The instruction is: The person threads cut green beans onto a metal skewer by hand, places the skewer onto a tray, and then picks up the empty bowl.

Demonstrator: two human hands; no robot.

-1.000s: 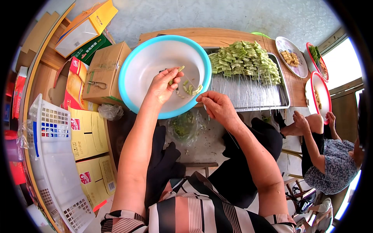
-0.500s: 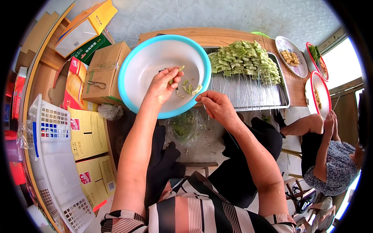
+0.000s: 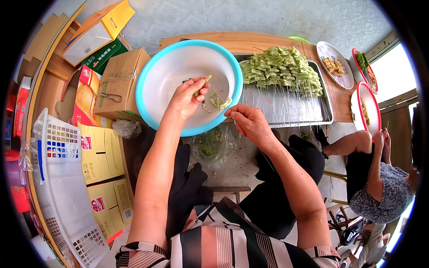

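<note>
Over the white basin with a blue rim [image 3: 142,89], my left hand [image 3: 189,96] is closed on green bean pieces [image 3: 208,78]. A few more cut pieces [image 3: 214,101] lie low in the basin. At the basin's lower right rim, my right hand [image 3: 246,119] pinches a thin skewer [image 3: 267,161] that runs back under the forearm. Pale green pieces sit near the skewer's front end. Right of the basin, a metal tray [image 3: 295,117] bears a large heap of skewered green beans [image 3: 283,71], their sticks pointing toward me.
A plate of brown pieces [image 3: 343,81] and red-rimmed bowls [image 3: 377,117] stand at the right. Another person [image 3: 380,192] sits there, hands raised. Cardboard boxes [image 3: 117,89] and a white plastic basket [image 3: 67,178] are at the left. A plastic bag of greens [image 3: 212,145] lies below the basin.
My hands have hardly moved. The other person's hands have come together near the red-rimmed bowl, and that person's arms and body have shifted slightly.
</note>
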